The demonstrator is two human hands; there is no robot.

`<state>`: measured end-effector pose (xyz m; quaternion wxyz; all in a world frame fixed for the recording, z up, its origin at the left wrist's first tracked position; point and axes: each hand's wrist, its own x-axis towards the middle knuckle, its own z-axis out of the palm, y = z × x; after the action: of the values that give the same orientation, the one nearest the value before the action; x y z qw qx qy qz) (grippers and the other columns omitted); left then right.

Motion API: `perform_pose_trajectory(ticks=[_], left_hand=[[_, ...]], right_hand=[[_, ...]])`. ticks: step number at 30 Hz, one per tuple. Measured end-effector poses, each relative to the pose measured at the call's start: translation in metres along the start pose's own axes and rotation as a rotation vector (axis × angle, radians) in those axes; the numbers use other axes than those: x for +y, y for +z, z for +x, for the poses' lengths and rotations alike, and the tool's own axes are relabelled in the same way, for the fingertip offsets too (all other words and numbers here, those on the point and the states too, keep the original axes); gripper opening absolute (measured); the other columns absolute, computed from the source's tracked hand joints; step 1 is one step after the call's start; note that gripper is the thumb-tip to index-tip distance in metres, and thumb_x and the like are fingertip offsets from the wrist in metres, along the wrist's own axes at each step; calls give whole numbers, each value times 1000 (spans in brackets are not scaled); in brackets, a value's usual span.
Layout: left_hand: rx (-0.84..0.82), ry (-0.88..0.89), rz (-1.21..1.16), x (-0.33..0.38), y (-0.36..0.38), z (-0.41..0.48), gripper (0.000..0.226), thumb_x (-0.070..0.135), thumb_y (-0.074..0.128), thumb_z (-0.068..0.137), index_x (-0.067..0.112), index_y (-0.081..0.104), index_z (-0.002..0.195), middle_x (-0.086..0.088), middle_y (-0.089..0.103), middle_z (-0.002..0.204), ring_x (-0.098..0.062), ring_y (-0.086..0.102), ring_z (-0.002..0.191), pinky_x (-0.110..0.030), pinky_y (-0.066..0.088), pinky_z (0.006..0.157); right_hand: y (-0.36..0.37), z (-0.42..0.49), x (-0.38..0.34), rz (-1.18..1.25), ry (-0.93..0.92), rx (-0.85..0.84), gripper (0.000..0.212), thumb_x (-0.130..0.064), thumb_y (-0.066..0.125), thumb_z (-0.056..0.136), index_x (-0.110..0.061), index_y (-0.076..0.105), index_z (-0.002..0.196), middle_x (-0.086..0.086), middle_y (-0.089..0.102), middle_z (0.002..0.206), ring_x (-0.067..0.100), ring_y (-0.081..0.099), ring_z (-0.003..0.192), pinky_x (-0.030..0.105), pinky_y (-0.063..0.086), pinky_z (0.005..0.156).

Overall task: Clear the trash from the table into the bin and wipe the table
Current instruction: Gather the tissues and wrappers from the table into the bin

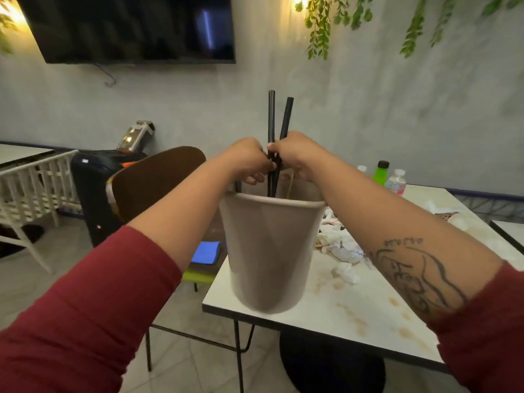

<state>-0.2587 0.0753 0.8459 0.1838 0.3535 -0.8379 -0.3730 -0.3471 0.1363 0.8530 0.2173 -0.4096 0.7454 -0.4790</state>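
Straws stood bunched in the cup, gripped just above its rim, probably to gather loose rubbish into one load for the bin. The left hand had its fingers curled tight round the straws. The right hand pinched them from the other side, fingers closed. What carried the cup I could not tell, because its far rim was hidden. Crumpled tissues lay on the stained table right of the cup, with bottles beyond and a blue cloth to its left.
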Motion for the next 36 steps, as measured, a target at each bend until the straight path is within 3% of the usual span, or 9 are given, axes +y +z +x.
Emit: perform_pose_trajectory(ticks=[5, 10, 13, 16, 20, 26, 28, 32, 36], left_hand=[[-12, -67, 124, -7, 4, 4, 16, 14, 61, 89, 1, 61, 99, -11, 51, 71, -19, 46, 57, -32, 45, 64], [11, -101, 178, -14, 6, 7, 32, 23, 64, 88, -2, 60, 108, -13, 54, 75, -24, 51, 66, -35, 46, 70], [18, -103, 214, -14, 9, 9, 37, 26, 66, 87, 0, 59, 113, -16, 61, 85, -29, 58, 74, -38, 51, 75], [18, -67, 213, -8, 15, 10, 35, 21, 68, 86, 4, 54, 114, -15, 64, 93, -30, 65, 82, -39, 53, 74], [-24, 16, 119, 4, 19, 14, 24, 4, 59, 89, 15, 44, 104, -8, 55, 74, -20, 53, 62, -29, 43, 56], [56, 58, 100, 6, 16, 20, 21, 0, 57, 86, 12, 50, 102, -7, 57, 74, -16, 53, 56, -27, 45, 54], [139, 110, 65, 11, 10, 21, 31, 2, 59, 86, 12, 51, 115, -10, 60, 81, -15, 56, 57, -27, 47, 56], [245, 190, 17, 25, 1, 19, 42, 2, 64, 82, 7, 50, 121, -14, 61, 85, -18, 59, 61, -29, 50, 60], [261, 226, -19, 28, -1, 18, 45, 3, 69, 81, 5, 50, 121, -6, 58, 75, -18, 60, 64, -31, 52, 62]], right_hand=[[-6, -2, 8, -118, 66, -75, 19, -19, 55, 93, -10, 53, 76, 10, 60, 74, 20, 48, 50, 26, 41, 53], [-11, 1, 17, -261, 87, -49, 17, -23, 55, 93, -9, 54, 85, 7, 56, 72, 22, 58, 55, 44, 47, 78], [-16, 3, 21, -326, 91, -54, 23, -26, 54, 94, -7, 56, 108, 9, 61, 91, 22, 59, 59, 32, 46, 62], [-21, 2, 19, -346, 59, -91, 27, -20, 53, 95, -6, 57, 117, 9, 63, 93, 22, 61, 63, 22, 38, 49], [-16, 4, 21, -342, 32, -202, 9, -8, 53, 91, -11, 61, 90, 9, 68, 95, 20, 65, 67, 25, 43, 60], [-14, 15, 22, -179, -70, -128, 24, -4, 54, 85, -14, 46, 65, 13, 65, 73, 22, 63, 54, 21, 38, 45], [-14, 19, 16, -97, -148, -52, 15, -7, 57, 84, -15, 45, 77, 18, 69, 82, 30, 69, 63, 24, 44, 42], [-22, 21, 7, -54, -277, 62, 19, -13, 54, 89, -17, 38, 97, 15, 63, 102, 30, 68, 81, 37, 54, 56], [-29, 23, 8, -69, -356, 114, 28, -8, 55, 88, -15, 38, 109, 12, 56, 98, 30, 65, 87, 38, 55, 55]])
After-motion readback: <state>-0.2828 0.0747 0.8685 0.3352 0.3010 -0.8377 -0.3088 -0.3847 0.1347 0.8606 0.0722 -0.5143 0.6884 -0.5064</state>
